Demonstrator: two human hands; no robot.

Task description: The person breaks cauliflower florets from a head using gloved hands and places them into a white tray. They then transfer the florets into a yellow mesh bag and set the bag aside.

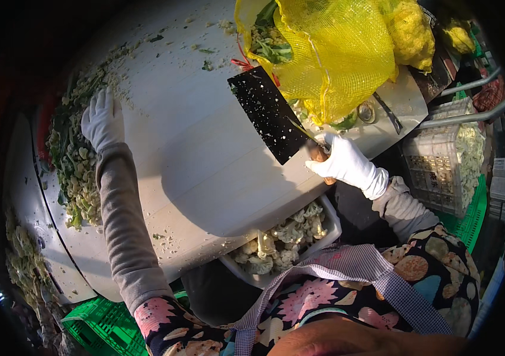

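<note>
My right hand (345,162), in a white glove, grips the wooden handle of a cleaver (270,115). The broad dark blade, flecked with pale crumbs, is over the white tabletop (216,178). On the table's left side, my white-gloved left hand (104,120) reaches forward with fingers extended and palm down, holding nothing. It is at the edge of a long heap of cauliflower trimmings and green leaves (76,169). Below the table's near edge, a white tub (334,222) holds cut cauliflower florets (279,242) in front of my body.
A yellow mesh sack (337,53) with leaves at its mouth lies beyond the cleaver. Near it are a roll of tape (366,112) and a dark narrow tool (388,113). At right stands a plastic crate of cauliflower (434,155) by metal rails (466,118). A green crate (105,327) is lower left.
</note>
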